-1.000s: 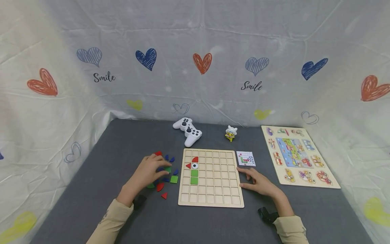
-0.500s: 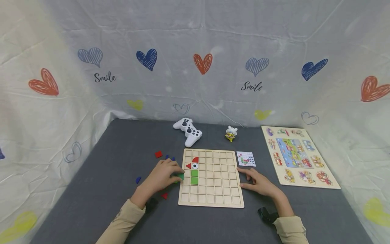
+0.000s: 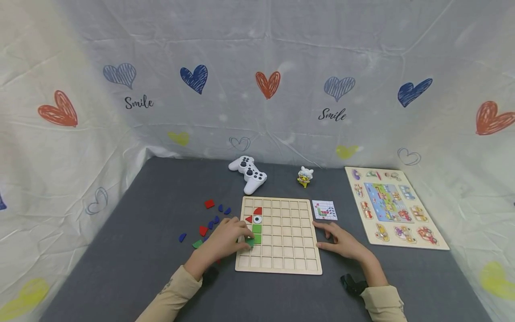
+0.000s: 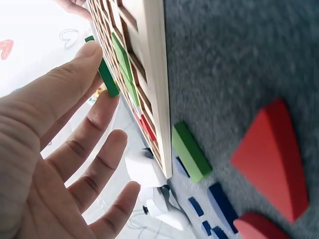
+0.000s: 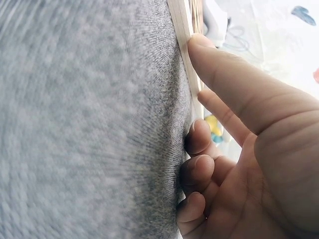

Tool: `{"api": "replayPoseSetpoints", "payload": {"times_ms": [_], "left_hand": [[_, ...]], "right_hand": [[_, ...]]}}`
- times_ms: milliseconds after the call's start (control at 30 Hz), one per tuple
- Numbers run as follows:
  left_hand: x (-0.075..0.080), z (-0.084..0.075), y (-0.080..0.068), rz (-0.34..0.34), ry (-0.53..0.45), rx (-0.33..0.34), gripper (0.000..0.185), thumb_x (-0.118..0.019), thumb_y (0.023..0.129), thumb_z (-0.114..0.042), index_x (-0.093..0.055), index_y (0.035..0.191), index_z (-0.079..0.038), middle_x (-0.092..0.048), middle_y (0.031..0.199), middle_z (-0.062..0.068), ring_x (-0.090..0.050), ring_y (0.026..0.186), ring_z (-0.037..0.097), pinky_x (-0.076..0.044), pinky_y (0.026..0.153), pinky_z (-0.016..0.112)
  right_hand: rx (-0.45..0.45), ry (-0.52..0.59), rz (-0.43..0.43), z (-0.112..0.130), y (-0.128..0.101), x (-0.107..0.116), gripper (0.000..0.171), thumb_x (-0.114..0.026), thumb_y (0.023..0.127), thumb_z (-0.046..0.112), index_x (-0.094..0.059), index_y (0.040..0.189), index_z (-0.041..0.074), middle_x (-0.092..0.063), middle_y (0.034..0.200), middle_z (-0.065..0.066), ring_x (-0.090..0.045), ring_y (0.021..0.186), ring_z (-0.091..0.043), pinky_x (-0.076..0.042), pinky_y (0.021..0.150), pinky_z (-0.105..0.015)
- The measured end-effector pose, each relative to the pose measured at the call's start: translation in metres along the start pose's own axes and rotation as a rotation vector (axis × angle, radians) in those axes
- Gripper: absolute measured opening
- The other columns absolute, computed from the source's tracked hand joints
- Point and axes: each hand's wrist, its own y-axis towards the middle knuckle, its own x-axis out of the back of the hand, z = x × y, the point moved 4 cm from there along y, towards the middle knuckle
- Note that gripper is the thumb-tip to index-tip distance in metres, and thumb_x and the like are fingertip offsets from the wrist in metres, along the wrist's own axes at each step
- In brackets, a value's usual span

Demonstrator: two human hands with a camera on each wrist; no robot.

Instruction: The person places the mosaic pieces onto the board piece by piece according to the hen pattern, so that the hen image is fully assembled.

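Observation:
My left hand (image 3: 224, 238) pinches a green square piece (image 4: 108, 79) between thumb and fingertips, tilted over the left side of the wooden grid board (image 3: 287, 264). In the head view, that piece is beside the lower of two green squares (image 3: 256, 228) set in the board. Above them sit a white eye piece (image 3: 257, 219), a small red triangle (image 3: 249, 218) and a red quarter-round piece (image 3: 258, 210). My right hand (image 3: 344, 241) touches the board's right edge with thumb and index finger; its other fingers are bent in the right wrist view.
Loose red, blue and green pieces (image 3: 209, 204) lie left of the board. A picture card (image 3: 324, 209) is at its upper right. Behind stand a white game controller (image 3: 253, 178) and a small figurine (image 3: 305, 176). A wooden picture puzzle (image 3: 396, 205) lies far right.
My left hand has taken a green square from the loose pieces and moved right with it, over the board's left side. The right hand has stayed at the board's edge.

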Motion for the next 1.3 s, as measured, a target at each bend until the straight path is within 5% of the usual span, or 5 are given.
{"api": "replayPoseSetpoints", "payload": {"times_ms": [500, 1300], "left_hand": [[-0.011, -0.008, 0.001, 0.053, 0.007, -0.004, 0.022, -0.075, 0.074, -0.034, -0.074, 0.095, -0.027, -0.061, 0.091, -0.011, -0.05, 0.091, 0.012, -0.039, 0.088, 0.045], [-0.015, -0.018, 0.006, 0.013, 0.028, -0.029, 0.014, -0.076, 0.074, -0.027, -0.072, 0.087, -0.027, -0.062, 0.089, -0.011, -0.052, 0.092, 0.011, -0.041, 0.087, 0.044]], "right_hand": [[-0.016, 0.011, 0.015, 0.001, 0.0, 0.0, 0.062, -0.068, 0.084, 0.031, -0.045, 0.137, 0.009, -0.039, 0.082, -0.002, -0.03, 0.062, -0.007, -0.03, 0.055, -0.021], [0.007, 0.018, -0.002, 0.002, 0.0, 0.001, 0.061, -0.069, 0.083, 0.027, -0.045, 0.136, 0.007, -0.04, 0.082, -0.003, -0.03, 0.061, -0.007, -0.03, 0.055, -0.02]]}}
